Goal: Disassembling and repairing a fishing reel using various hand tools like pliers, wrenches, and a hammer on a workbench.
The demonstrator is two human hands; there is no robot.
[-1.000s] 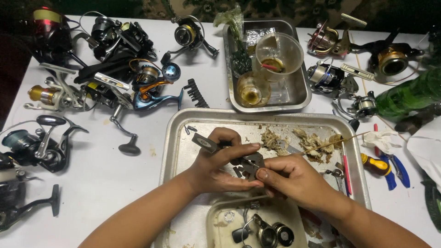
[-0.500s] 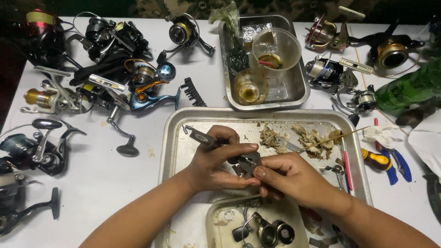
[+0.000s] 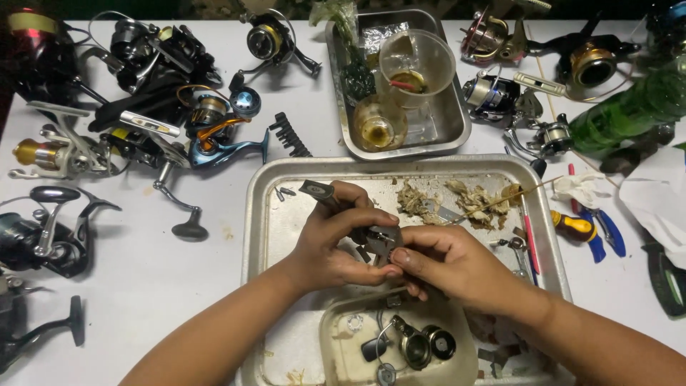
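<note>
Reel part (image 3: 375,239), small and dark grey, sits between both hands over the big metal tray (image 3: 259,214) in the middle of the desk (image 3: 143,286). A long stem with a flat end (image 3: 318,191) sticks out of it, pointing up toward ten o'clock. So the long way of the reel part runs from ten o'clock down to four o'clock.

The left hand (image 3: 336,239) wraps around the stem side. Its fingers (image 3: 364,214) are curled shut on the reel part, with the thumb pressed along the bottom. The right hand (image 3: 446,264) comes in from four o'clock. Its fingers (image 3: 411,257) are pinched closed on the near end of the same part, just touching the left thumb. Both hands are right on it, but the left hand holds more of it.

Just below the hands, at six o'clock, a small cream dish (image 3: 336,343) holds little round parts and a spring. At one o'clock on the tray lie dirty scraps (image 3: 471,200) and a thin stick (image 3: 500,200). A red pen (image 3: 530,243) lies at three o'clock by the tray edge.

Farther up, at twelve o'clock, a smaller tray (image 3: 457,129) holds two clear cups (image 3: 418,64). Many fishing reels (image 3: 207,121) lie at nine and ten o'clock. A green bottle (image 3: 629,107) lies at two o'clock, and blue-handled pliers (image 3: 604,232) sit at three o'clock.
</note>
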